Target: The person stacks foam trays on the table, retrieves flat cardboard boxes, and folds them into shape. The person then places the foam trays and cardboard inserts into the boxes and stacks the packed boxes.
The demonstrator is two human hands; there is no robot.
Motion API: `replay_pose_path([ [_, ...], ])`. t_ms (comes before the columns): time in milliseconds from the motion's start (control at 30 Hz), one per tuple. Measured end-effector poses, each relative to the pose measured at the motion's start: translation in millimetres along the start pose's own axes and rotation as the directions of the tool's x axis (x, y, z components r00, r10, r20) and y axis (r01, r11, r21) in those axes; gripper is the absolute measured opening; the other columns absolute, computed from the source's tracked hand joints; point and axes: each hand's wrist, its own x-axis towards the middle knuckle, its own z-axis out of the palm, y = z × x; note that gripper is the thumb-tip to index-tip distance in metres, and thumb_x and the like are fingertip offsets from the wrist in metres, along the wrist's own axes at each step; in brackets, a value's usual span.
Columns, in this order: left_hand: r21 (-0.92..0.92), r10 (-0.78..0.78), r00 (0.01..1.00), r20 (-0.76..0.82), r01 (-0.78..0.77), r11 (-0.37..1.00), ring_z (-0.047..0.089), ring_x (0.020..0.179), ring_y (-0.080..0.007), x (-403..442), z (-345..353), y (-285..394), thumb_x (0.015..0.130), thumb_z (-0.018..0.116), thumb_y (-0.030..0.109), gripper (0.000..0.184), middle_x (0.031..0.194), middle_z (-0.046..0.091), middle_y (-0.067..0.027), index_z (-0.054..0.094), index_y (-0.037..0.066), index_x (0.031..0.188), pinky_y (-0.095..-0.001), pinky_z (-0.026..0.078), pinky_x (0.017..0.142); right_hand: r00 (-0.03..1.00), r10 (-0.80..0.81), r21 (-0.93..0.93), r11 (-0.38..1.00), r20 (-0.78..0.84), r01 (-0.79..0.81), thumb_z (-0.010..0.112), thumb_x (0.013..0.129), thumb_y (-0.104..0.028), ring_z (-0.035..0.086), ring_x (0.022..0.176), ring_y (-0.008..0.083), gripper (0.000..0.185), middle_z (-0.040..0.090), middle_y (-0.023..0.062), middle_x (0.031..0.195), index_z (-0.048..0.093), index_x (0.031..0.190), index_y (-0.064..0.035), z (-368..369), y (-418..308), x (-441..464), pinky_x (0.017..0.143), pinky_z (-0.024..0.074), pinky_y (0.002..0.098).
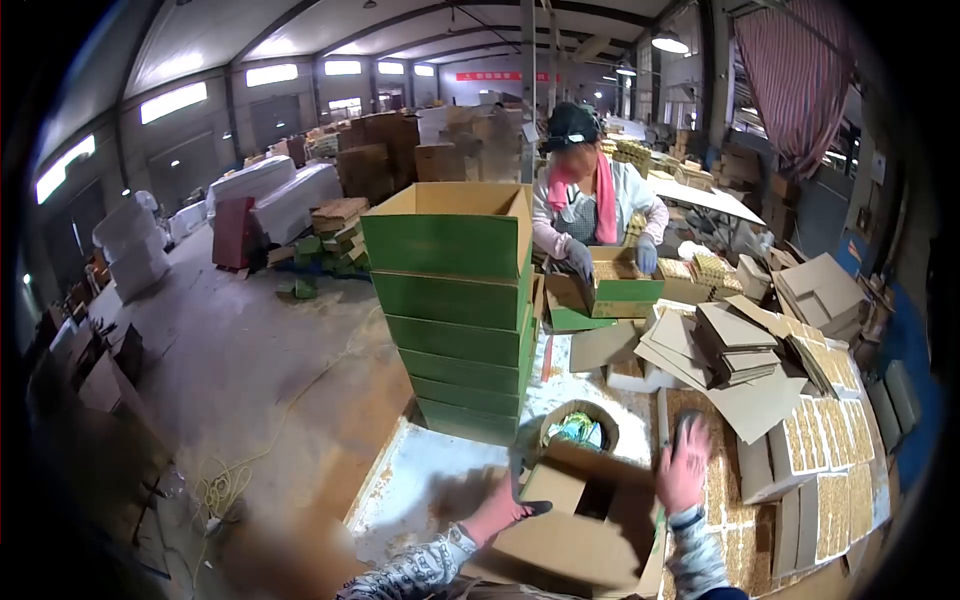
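Both my hands wear pink gloves with dark fingertips. My left hand (505,508) is at the left edge of an open cardboard box (570,540), fingers apart, with the thumb side over its rim. On the box's right side, my right hand (685,463) is raised with its fingers stretched, above trays of small tan pieces (715,500). Some of the box's flaps are folded inward, with a dark gap between them. Just beyond the box sits a round container (580,428) with blue and green wrappers in it.
A tall stack of green boxes (450,340) rises ahead. Behind it, a co-worker (590,200) with gloved hands handles a green box (625,285). Loose cardboard sheets (735,345) and white packs (825,435) lie on the right. A yellow cord (225,490) lies on the floor at left.
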Motion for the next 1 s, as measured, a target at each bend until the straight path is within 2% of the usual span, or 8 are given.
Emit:
replay_pose_path([
  [133, 0.338, 0.223, 0.909, -0.353, -0.099, 0.936, 0.053, 0.099, -0.0161, -9, 25, 29, 0.080, 0.069, 0.012, 0.077, 0.117, 0.053, -0.0132, 0.021, 0.001, 0.140, -0.0261, 0.045, 0.081, 0.946, 0.127, 0.072, 0.985, 0.297, -0.155, 0.057, 0.082, -0.039, 0.028, 0.129, 0.0410, 0.076, 0.029, 0.0303, 0.137, 0.027, 0.135, 0.0072, 11, 10, -83, 0.106, 0.0246, 0.0463],
  [167, -0.111, -0.074, 0.966, -0.248, 0.047, 0.993, 0.055, 0.094, -0.0137, -8, 21, 26, 0.086, 0.064, 0.020, 0.058, 0.110, 0.057, -0.0105, 0.036, -0.002, 0.131, -0.0257, 0.046, 0.079, 0.974, 0.160, -0.023, 0.987, 0.158, -0.159, 0.056, 0.083, -0.043, 0.039, 0.124, 0.0412, 0.073, 0.038, 0.0316, 0.132, 0.036, 0.131, 0.0071, -2, 13, -91, 0.102, 0.0324, 0.0459],
  [233, -0.521, -0.376, 0.924, 0.073, 0.356, 0.775, 0.055, 0.094, -0.0132, -11, 20, 45, 0.087, 0.061, 0.024, 0.044, 0.105, 0.059, -0.0087, 0.047, -0.001, 0.121, -0.0267, 0.046, 0.079, 0.438, 0.389, -0.230, 0.899, 0.811, -0.372, 0.053, 0.083, -0.053, 0.058, 0.098, 0.0404, 0.063, 0.058, 0.0293, 0.106, 0.057, 0.107, 0.0053, -42, 26, -79, 0.083, 0.0466, 0.0453],
  [467, 0.521, 0.318, 0.935, 0.158, -0.352, 0.777, 0.058, 0.101, -0.0221, 17, -80, 24, 0.088, 0.053, 0.020, 0.047, 0.109, 0.061, -0.0160, 0.044, -0.002, 0.129, -0.0320, 0.041, 0.091, 0.860, -0.033, 0.445, 0.866, 0.509, -0.230, 0.069, 0.071, -0.040, 0.055, 0.101, 0.0344, 0.059, 0.055, 0.0242, 0.111, 0.055, 0.115, -0.0044, 9, 56, -191, 0.085, 0.0445, 0.0398],
  [567, 0.695, -0.116, 0.992, 0.053, 0.047, 0.718, 0.060, 0.100, -0.0260, 8, -29, 45, 0.082, 0.059, 0.019, 0.052, 0.106, 0.062, -0.0197, 0.045, 0.002, 0.129, -0.0345, 0.043, 0.091, 0.870, 0.005, 0.115, 0.991, 0.494, -0.071, 0.068, 0.070, -0.039, 0.036, 0.125, 0.0407, 0.073, 0.039, 0.0272, 0.132, 0.041, 0.130, -0.0069, 63, 85, -227, 0.105, 0.0289, 0.0455],
  [667, 0.562, -0.048, 0.998, -0.041, 0.063, 0.824, 0.062, 0.088, -0.0242, 12, -22, 36, 0.082, 0.059, 0.014, 0.040, 0.096, 0.064, -0.0178, 0.054, 0.002, 0.119, -0.0338, 0.047, 0.081, 0.694, 0.716, 0.061, 0.698, -0.074, -0.713, 0.062, 0.076, -0.039, 0.028, 0.131, 0.0355, 0.071, 0.032, 0.0231, 0.139, 0.037, 0.135, -0.0063, 70, 135, -275, 0.110, 0.0189, 0.0454],
  [767, 0.344, 0.002, 0.991, -0.131, 0.044, 0.938, 0.059, 0.078, -0.0193, 7, -11, 26, 0.080, 0.062, 0.010, 0.034, 0.091, 0.066, -0.0137, 0.057, -0.004, 0.111, -0.0310, 0.047, 0.073, -0.198, 0.966, 0.070, -0.188, -0.169, -0.980, 0.050, 0.087, -0.039, 0.030, 0.129, 0.0342, 0.064, 0.033, 0.0218, 0.139, 0.033, 0.136, -0.0014, 86, 181, -347, 0.108, 0.0216, 0.0436],
  [1000, 0.170, -0.164, 0.952, -0.259, 0.212, 0.963, 0.053, 0.097, -0.0227, 14, -4, 12, 0.086, 0.059, 0.019, 0.036, 0.109, 0.052, -0.0145, 0.044, -0.003, 0.111, -0.0337, 0.045, 0.084, 0.027, 0.972, 0.928, -0.213, 0.232, -0.305, 0.069, 0.077, -0.016, 0.040, 0.120, 0.0242, 0.081, 0.038, 0.0153, 0.135, 0.020, 0.139, 0.0018, 92, 145, -336, 0.101, 0.0324, 0.0339],
])
